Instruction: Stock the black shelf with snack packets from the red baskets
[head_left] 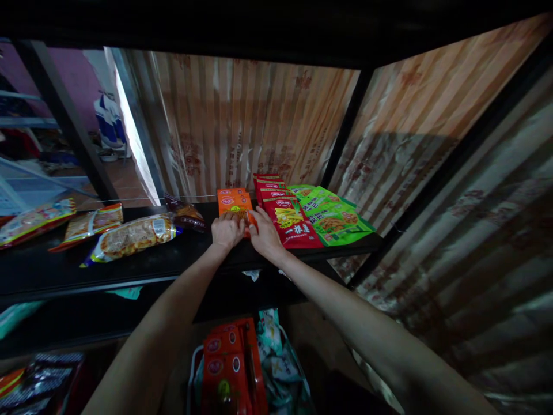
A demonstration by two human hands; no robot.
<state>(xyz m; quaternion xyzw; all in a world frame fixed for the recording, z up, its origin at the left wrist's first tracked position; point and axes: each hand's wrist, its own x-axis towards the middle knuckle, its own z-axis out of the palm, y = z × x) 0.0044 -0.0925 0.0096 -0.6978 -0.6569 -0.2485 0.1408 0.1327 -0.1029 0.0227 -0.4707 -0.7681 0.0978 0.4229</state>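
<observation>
Orange snack packets (234,199) lie in a small overlapping stack on the black shelf, against the back near the middle. My left hand (228,231) is closed over the front left of the stack, fingers curled onto the top packet. From the right, my right hand (265,235) grips the same packet's front right edge between thumb and fingers. Just beside that hand lie overlapping red snack packets (283,210). Further right is a fanned group of green snack packets (330,216). The front edge of the top orange packet is partly hidden by my hands.
Left along the shelf (190,253) lie a brown packet (188,216), a long clear-windowed snack bag (133,236) and more bags. Below stands a basket (298,357) holding orange packs (224,369) and teal packets. Black posts and striped curtains (259,127) bound the shelf.
</observation>
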